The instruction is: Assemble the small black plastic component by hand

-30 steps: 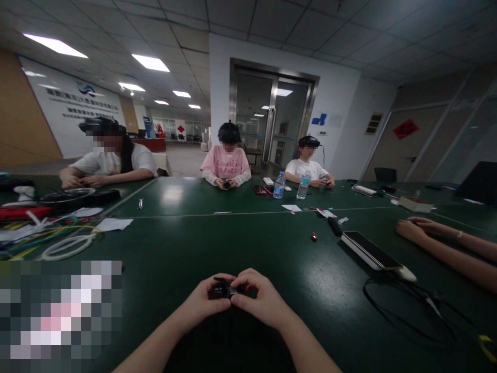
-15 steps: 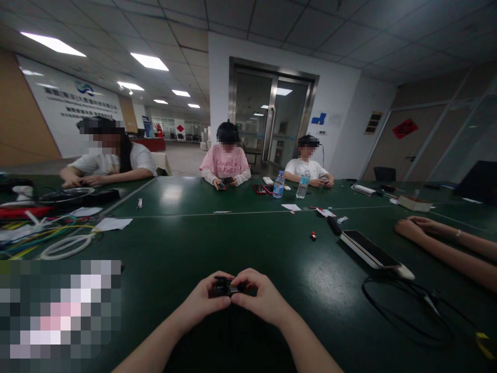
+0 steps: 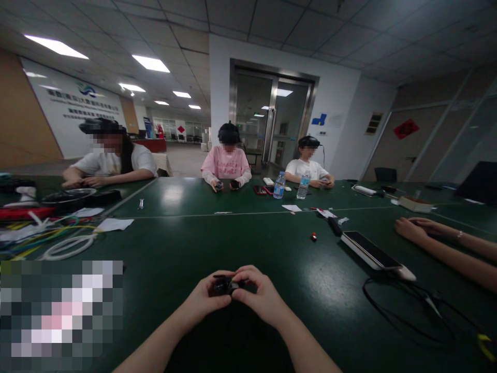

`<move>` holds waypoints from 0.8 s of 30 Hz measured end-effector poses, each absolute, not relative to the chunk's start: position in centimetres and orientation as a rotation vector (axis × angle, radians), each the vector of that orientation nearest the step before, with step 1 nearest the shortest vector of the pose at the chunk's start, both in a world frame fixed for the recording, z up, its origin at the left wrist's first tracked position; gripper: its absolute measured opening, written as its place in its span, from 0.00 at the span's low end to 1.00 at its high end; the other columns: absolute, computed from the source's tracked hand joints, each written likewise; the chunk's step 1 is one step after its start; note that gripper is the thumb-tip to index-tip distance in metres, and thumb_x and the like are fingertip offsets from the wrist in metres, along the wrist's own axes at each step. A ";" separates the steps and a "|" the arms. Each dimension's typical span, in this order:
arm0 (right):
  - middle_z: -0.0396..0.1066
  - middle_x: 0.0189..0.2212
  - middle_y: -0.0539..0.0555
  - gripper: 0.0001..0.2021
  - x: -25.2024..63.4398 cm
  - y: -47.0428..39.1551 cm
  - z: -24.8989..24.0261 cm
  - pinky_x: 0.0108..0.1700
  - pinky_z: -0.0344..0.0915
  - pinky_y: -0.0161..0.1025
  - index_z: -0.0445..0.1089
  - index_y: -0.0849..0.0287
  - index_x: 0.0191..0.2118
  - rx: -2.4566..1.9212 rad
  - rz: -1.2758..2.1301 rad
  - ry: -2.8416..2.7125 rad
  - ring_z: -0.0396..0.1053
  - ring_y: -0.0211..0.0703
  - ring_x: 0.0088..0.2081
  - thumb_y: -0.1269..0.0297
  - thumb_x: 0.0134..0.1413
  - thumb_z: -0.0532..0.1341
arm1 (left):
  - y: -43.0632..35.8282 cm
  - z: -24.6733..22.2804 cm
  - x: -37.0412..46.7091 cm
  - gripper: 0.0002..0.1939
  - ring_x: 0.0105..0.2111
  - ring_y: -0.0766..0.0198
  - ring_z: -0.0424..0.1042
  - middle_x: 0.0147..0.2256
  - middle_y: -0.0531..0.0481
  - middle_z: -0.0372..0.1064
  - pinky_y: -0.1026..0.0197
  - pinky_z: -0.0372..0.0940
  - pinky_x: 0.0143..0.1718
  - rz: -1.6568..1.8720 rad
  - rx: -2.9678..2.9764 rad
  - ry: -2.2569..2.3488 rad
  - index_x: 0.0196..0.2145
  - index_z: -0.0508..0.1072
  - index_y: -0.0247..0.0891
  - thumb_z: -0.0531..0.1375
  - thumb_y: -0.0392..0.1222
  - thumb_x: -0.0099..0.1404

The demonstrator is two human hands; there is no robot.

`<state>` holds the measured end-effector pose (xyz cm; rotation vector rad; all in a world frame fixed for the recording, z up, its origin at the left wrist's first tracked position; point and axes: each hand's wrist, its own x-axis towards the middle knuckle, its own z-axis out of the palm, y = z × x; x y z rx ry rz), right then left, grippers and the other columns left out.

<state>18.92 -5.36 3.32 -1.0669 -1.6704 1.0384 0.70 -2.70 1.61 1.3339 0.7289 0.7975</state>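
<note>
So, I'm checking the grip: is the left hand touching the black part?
Touching: the head view shows the left hand holding the black part, its thumb against the near side.

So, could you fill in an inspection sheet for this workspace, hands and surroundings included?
Surface: dark green table, glossy, seamed.
Job's things: small black object, partly hidden by fingers; details unclear.
Clutter: two bottles, white paper, small red item, phone-like slab on a white box.
Hands: left hand and right hand both hold the black object.
Cables: black cable lying loose at right; coloured wires and white coil at left.
Surroundings: three people seated beyond, another person's hands at right, glass doors behind.
</note>
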 end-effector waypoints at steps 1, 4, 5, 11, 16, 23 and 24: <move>0.64 0.42 0.51 0.08 18.9 -5.4 3.3 0.47 0.59 0.42 0.71 0.54 0.34 -1.064 1.034 -1.660 0.64 0.43 0.45 0.67 0.43 0.65 | -2.7 1.6 0.8 0.24 0.43 0.54 0.68 0.42 0.47 0.71 0.51 0.61 0.46 0.811 1.332 0.725 0.43 0.69 0.41 0.67 0.43 0.47; 0.65 0.41 0.52 0.08 18.9 -5.2 3.2 0.47 0.59 0.43 0.71 0.54 0.34 -1.049 1.007 -1.627 0.64 0.44 0.45 0.64 0.44 0.64 | -2.7 1.5 0.8 0.24 0.41 0.54 0.70 0.41 0.47 0.71 0.50 0.62 0.45 0.822 1.286 0.726 0.42 0.69 0.41 0.68 0.43 0.46; 0.66 0.41 0.52 0.08 19.0 -5.1 3.1 0.47 0.59 0.43 0.71 0.55 0.35 -1.040 1.007 -1.610 0.64 0.44 0.45 0.63 0.45 0.64 | -2.7 1.5 0.8 0.25 0.40 0.55 0.71 0.41 0.47 0.71 0.50 0.62 0.45 0.819 1.260 0.727 0.42 0.69 0.41 0.68 0.43 0.45; 0.69 0.32 0.51 0.12 19.9 -4.5 2.9 0.42 0.62 0.41 0.70 0.57 0.35 -1.002 1.193 -1.441 0.67 0.41 0.36 0.58 0.45 0.63 | -2.7 1.6 0.6 0.26 0.38 0.54 0.72 0.43 0.45 0.71 0.49 0.63 0.44 0.800 1.219 0.749 0.45 0.67 0.41 0.67 0.41 0.47; 0.68 0.32 0.50 0.12 20.6 -4.6 3.4 0.41 0.63 0.40 0.69 0.56 0.37 -0.986 1.216 -1.347 0.66 0.40 0.35 0.60 0.44 0.64 | -2.8 1.9 0.7 0.25 0.38 0.55 0.72 0.41 0.45 0.71 0.50 0.63 0.43 0.798 1.254 0.762 0.45 0.67 0.40 0.67 0.42 0.48; 0.69 0.33 0.51 0.10 21.2 -4.4 3.0 0.43 0.62 0.41 0.70 0.56 0.37 -1.013 1.185 -1.274 0.66 0.42 0.38 0.63 0.45 0.63 | -2.9 2.1 0.6 0.23 0.38 0.57 0.72 0.41 0.47 0.70 0.53 0.63 0.43 0.784 1.248 0.740 0.44 0.66 0.41 0.66 0.40 0.49; 0.70 0.33 0.51 0.10 21.2 -4.3 2.8 0.43 0.62 0.41 0.70 0.56 0.37 -1.007 1.185 -1.260 0.67 0.42 0.38 0.63 0.45 0.63 | -3.0 2.1 0.6 0.22 0.38 0.57 0.72 0.41 0.47 0.70 0.53 0.63 0.42 0.785 1.244 0.739 0.43 0.66 0.41 0.66 0.40 0.50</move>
